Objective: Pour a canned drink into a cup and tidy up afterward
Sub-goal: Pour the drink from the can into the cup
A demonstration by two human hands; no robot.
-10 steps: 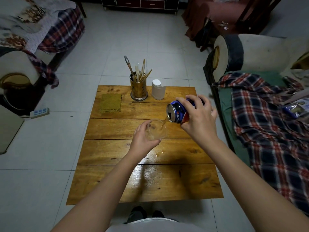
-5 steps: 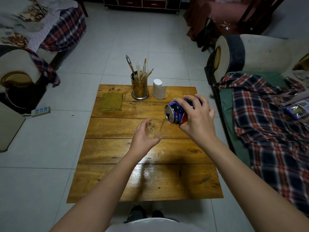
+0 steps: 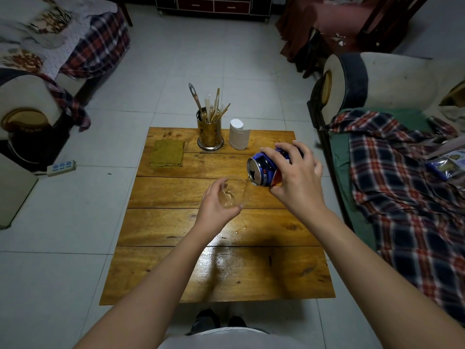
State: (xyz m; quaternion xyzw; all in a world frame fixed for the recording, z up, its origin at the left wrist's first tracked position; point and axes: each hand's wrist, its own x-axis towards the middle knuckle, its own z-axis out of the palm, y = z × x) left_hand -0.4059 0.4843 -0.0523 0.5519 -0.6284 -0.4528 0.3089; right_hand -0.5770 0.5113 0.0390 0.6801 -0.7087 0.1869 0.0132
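Reaching out over the wooden table (image 3: 176, 273), both bare forearms come in from the near edge. The left hand (image 3: 214, 210) curls round a clear cup (image 3: 232, 195), its fingers wrapped about the side nearest the person and its thumb round the far side, so the cup is held just above the middle planks of the table, its mouth facing up and slightly toward the can. The right hand (image 3: 297, 182) grips a blue can (image 3: 264, 172) from above, fingers spread over the top of its body and thumb underneath. The can is tipped on its side, its opened top facing left and its lower rim touching, or all but touching, the right-hand rim of the cup. Whether any drink is running out is too faint to tell; the cup looks almost empty, with only a glint at its bottom.

A few small wet spots lie on the table just nearer than the cup. Farther back, on the table's far left, lies a folded green cloth (image 3: 167, 153). At the far edge stands a brass holder (image 3: 210, 134) full of sticks and a metal tool, and just right of it a white roll (image 3: 239, 134) of paper standing upright.
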